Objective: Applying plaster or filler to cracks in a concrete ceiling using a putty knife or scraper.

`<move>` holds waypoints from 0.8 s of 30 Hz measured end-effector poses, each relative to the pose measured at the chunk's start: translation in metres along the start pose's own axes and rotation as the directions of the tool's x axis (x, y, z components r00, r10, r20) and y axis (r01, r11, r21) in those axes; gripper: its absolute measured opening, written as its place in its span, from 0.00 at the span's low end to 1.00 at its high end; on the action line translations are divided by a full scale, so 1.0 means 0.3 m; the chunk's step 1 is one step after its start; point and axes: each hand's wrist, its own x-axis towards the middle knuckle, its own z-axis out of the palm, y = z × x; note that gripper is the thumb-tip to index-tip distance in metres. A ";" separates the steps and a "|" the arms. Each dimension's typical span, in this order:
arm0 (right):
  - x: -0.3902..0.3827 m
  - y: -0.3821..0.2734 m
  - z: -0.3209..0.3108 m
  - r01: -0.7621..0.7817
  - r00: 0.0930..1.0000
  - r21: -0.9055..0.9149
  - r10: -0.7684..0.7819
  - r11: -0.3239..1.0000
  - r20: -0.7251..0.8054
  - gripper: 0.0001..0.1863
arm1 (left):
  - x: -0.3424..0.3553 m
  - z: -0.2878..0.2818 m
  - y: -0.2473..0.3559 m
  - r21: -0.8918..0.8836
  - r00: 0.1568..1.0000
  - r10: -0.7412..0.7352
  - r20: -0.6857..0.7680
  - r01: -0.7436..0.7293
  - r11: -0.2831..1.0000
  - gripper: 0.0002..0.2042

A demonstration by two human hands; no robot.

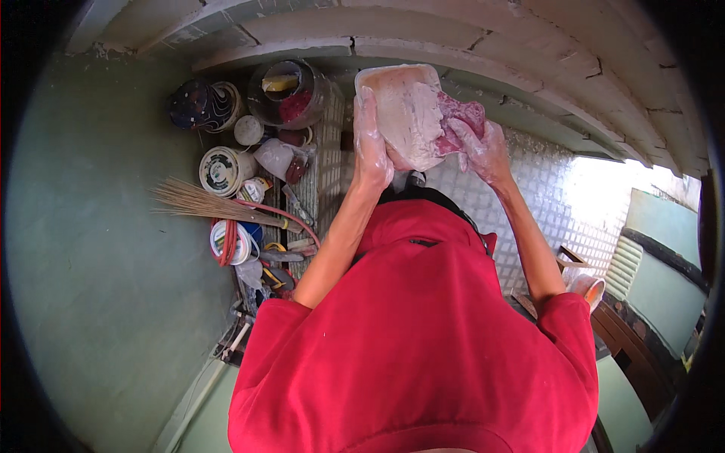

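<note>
Against the green wall at far left, tubs [223, 171] and a broom [204, 202] sit stowed aside. Further right, the left hand [371, 147] clamps a tilted white container [406, 113], steadying it while the right hand [483, 151] presses a pink cloth [461, 124] against it.

Both bare arms raised, extended forward from red sleeves. Left hand [371, 143] upright, palm inward, fingers [367, 106] straight, wet and whitish. Right hand [483, 151] opposite, fingers [462, 130] curled inward, also smeared. Hands near each other, forearms converging.
</note>
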 end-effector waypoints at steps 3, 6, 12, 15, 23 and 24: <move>0.019 0.016 -0.051 -0.035 0.995 0.071 0.028 0.997 0.094 0.14 | -0.010 0.035 -0.004 0.020 0.999 -0.023 0.044 0.022 1.000 0.29; 0.023 -0.023 -0.057 -0.025 0.997 0.097 0.018 0.995 0.076 0.14 | 0.003 0.060 -0.018 0.107 0.999 0.039 0.021 -0.041 0.993 0.28; 0.026 0.029 -0.094 -0.028 0.996 0.127 0.017 0.991 0.087 0.15 | 0.006 0.096 -0.044 0.173 0.992 0.110 0.056 -0.118 0.978 0.26; 0.023 0.037 -0.107 0.006 0.998 0.099 -0.013 0.995 0.067 0.15 | 0.002 0.129 -0.057 0.212 0.993 0.118 -0.004 -0.115 0.971 0.22; 0.012 -0.029 -0.180 0.013 0.996 -0.003 -0.013 1.000 0.094 0.18 | -0.021 0.139 -0.034 0.183 0.987 -0.124 0.099 0.104 0.978 0.24; 0.007 -0.040 -0.190 0.045 0.994 -0.043 -0.040 0.998 0.099 0.18 | -0.020 0.126 -0.039 0.175 0.985 -0.137 0.105 0.117 0.977 0.26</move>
